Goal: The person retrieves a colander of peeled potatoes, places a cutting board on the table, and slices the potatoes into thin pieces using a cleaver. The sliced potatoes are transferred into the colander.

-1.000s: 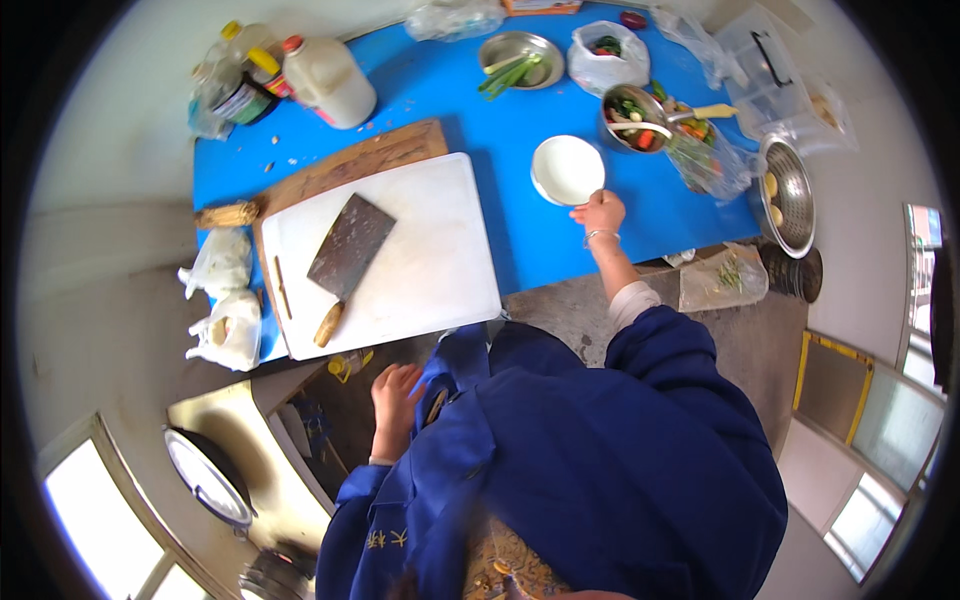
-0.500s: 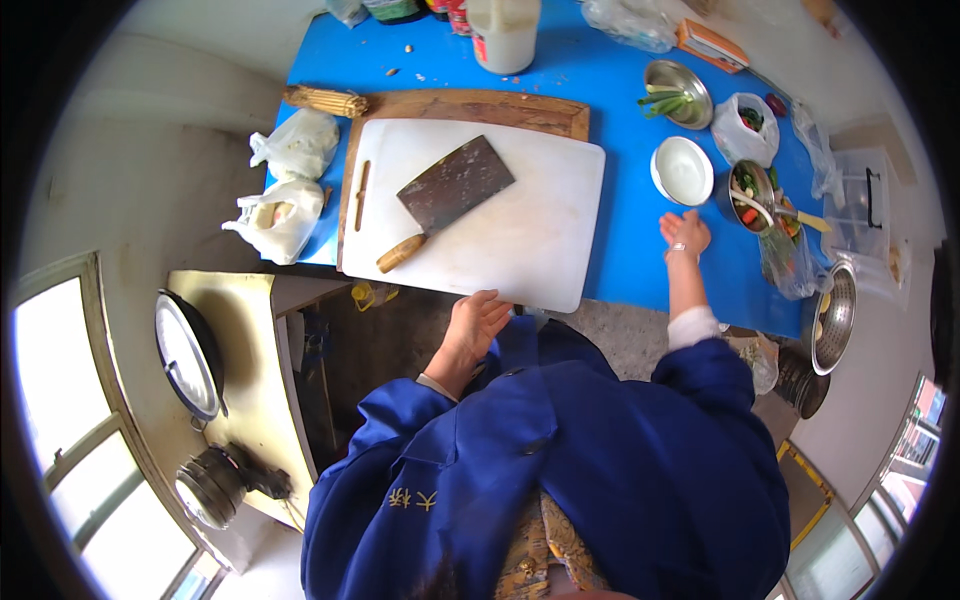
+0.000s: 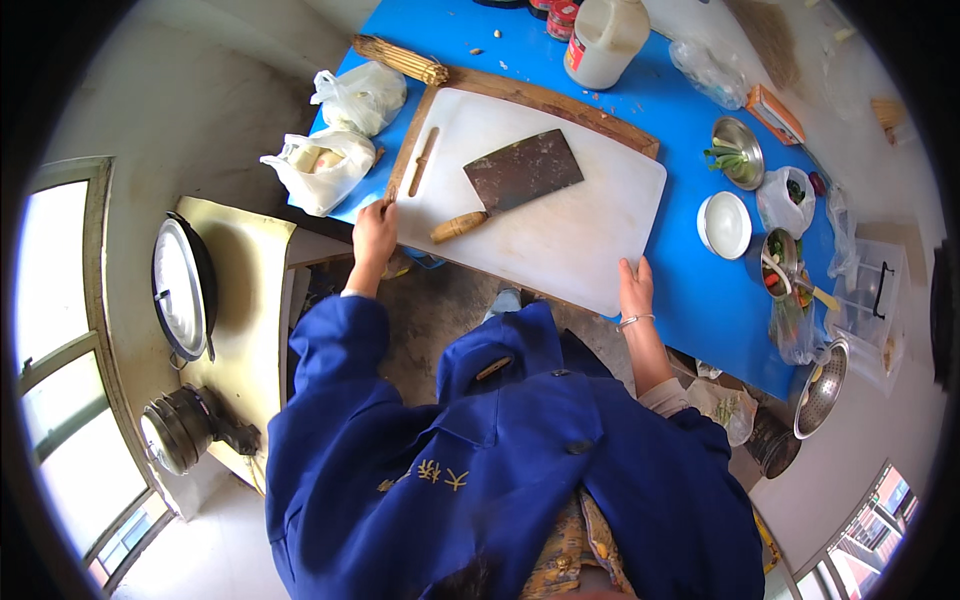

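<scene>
A white plastic cutting board [image 3: 560, 235] lies over a wooden board [image 3: 560, 108] at the front of the blue table. Across it rests a cleaver [image 3: 525, 172] with a dark, stained blade, its wooden handle pointing towards me. My left hand [image 3: 373, 240] is closed around the near left corner of the boards, fingers on the wooden edge. At the near right corner, my right hand [image 3: 636, 288] grips the white board's edge, with the thumb and fingers partly in sight. Neither hand touches the cleaver.
Left of the boards are white plastic bags [image 3: 325, 175] and a bundle of thin sticks [image 3: 400, 60]. Behind stands a large plastic jug [image 3: 607, 45]. To the right are a white bowl [image 3: 724, 225], a metal bowl of green onions [image 3: 737, 150], a pot of vegetables [image 3: 778, 262] and a colander [image 3: 822, 388].
My left hand has moved left along the near edge to the boards' left corner. My right hand has come from beside the white bowl to the right corner. The view has shifted.
</scene>
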Available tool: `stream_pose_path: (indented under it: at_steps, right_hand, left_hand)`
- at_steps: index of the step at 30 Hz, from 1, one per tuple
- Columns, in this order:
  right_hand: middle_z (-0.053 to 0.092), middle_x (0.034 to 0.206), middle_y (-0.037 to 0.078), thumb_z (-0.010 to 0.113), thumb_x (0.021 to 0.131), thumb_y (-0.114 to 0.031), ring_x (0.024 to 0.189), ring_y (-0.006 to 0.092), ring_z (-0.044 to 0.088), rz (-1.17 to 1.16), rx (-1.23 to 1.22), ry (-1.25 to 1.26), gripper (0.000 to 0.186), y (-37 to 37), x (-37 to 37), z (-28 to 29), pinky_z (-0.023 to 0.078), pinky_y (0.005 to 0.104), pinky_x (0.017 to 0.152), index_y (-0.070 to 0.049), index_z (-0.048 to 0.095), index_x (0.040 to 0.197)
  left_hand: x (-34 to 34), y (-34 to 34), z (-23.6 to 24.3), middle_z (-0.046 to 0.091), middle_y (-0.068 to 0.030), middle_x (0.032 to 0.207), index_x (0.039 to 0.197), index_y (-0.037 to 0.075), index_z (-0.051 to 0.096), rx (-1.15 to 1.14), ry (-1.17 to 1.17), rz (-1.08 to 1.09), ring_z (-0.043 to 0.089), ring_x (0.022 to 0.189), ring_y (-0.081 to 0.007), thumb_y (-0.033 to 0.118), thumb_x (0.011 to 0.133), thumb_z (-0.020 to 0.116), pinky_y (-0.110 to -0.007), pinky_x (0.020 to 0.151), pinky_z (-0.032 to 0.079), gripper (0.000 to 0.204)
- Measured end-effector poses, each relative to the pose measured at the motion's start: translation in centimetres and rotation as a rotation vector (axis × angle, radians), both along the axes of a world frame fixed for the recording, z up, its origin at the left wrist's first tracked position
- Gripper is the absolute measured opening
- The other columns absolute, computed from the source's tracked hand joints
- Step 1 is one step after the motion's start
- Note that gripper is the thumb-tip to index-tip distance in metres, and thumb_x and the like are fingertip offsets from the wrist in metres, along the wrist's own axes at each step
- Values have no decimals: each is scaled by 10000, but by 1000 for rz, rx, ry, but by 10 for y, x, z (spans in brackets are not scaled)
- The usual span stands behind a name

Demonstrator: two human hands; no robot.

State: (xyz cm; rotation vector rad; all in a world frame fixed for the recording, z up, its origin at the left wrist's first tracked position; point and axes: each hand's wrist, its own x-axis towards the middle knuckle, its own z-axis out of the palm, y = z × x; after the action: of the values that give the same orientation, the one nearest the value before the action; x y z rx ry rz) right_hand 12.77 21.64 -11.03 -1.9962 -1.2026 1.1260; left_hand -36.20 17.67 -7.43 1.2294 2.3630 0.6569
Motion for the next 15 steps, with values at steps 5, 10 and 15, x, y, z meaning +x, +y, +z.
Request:
stream_pose_path:
  at_steps: [5, 10, 15]
  right_hand:
    - [450, 1579, 262, 698, 989, -326, 1464, 354, 443, -77, -61, 93, 760, 9, -15, 18, 367, 414, 1196, 105, 389, 1534]
    - [558, 1480, 185, 656, 1009, -181, 1314, 271, 566, -179, -52, 259, 583, 13, -23, 23, 462, 383, 1082, 95, 464, 1486]
    - [638, 1377, 144, 620, 1016, -116, 1210, 230, 625, -240, -38, 401, 465, 7, -19, 16, 495, 362, 1031, 76, 541, 1432]
  left_hand:
    - [-5, 60, -26, 702, -295, 1065, 1070, -41, 710, 0, -129, 84, 662, 1008, -482, 400, 955, 638, -529, 940, 509, 461]
    - [6, 63, -32, 676, -291, 1143, 1173, -41, 691, -83, -27, 186, 631, 1109, -458, 471, 932, 661, -503, 989, 497, 566]
    - [1, 57, -34, 673, -281, 1157, 1194, -41, 688, -76, -168, 186, 618, 1126, -447, 430, 916, 655, -487, 1019, 476, 548]
